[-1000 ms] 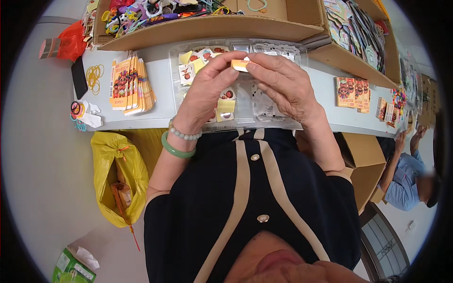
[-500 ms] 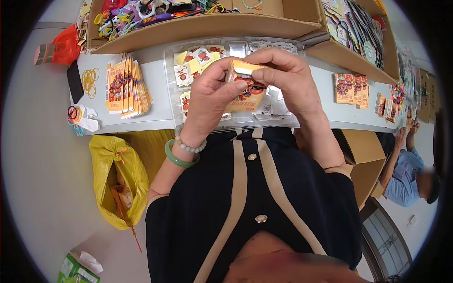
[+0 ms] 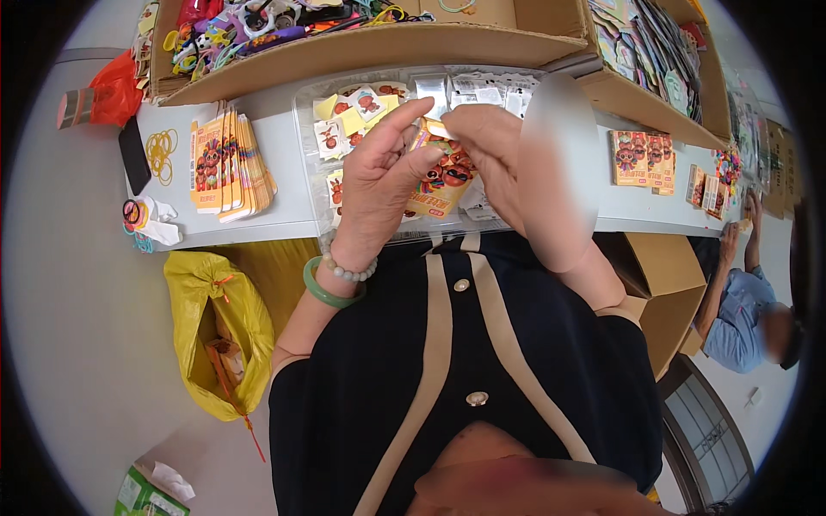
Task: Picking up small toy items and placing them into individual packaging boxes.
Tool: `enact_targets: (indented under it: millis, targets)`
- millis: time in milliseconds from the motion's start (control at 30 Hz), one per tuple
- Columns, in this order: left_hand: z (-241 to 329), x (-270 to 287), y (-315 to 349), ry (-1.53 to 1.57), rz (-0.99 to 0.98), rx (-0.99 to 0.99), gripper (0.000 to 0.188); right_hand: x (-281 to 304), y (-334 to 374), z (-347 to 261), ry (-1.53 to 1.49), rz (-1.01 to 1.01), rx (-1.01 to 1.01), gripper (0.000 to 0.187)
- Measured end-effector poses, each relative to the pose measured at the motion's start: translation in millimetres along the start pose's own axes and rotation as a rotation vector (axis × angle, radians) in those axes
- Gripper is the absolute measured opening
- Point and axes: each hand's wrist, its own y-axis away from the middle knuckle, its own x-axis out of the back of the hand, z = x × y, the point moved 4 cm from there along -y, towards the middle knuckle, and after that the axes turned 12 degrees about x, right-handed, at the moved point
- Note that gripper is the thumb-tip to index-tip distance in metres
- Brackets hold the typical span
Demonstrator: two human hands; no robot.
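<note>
A small orange cardboard box (image 3: pixel 445 191) printed with cartoon figures is held over a clear plastic tray (image 3: pixel 303 116). My left hand (image 3: pixel 379 172) grips its left side, thumb across the front and index finger stretched up past the top. At the box's top end, my right hand (image 3: pixel 489 155) has its bent fingers against the pale flap; a blurred patch covers part of this hand. In the tray lie small square cards (image 3: pixel 329 138) with red figures, yellow slips, and silver and white packets (image 3: pixel 490 93).
Flattened orange boxes (image 3: pixel 225 163) stand at left beside rubber bands (image 3: pixel 162 155) and a black phone (image 3: pixel 134 155). Open cartons of trinkets (image 3: pixel 258 30) and cards (image 3: pixel 650 60) line the back. More orange boxes (image 3: pixel 641 159) lie right. A yellow bag (image 3: pixel 185 310) hangs below; a co-worker (image 3: pixel 740 310) sits right.
My right hand has turned, its fingers shifting up and left onto the box's top edge. My left index finger has lifted off the box and points upward.
</note>
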Motion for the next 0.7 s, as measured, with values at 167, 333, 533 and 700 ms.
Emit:
enact_targets:
  millis: [167, 333, 533, 700]
  targets:
    - [2, 3, 0, -0.069, -0.001, -0.024, 0.045, 3, 0, -7, -0.029, -0.050, 0.087, 0.018]
    - [0, 0, 0, -0.096, -0.028, -0.025, 0.043, -2, 1, 14, -0.433, -0.112, -0.311, 0.015]
    - [1, 0, -2, -0.080, -0.033, -0.061, 0.046, -14, 2, 21, -0.699, 0.024, -0.347, 0.017]
    - [1, 0, -1, -0.002, -0.067, -0.026, 0.050, -19, 2, 21, -0.766, 0.139, -0.407, 0.019]
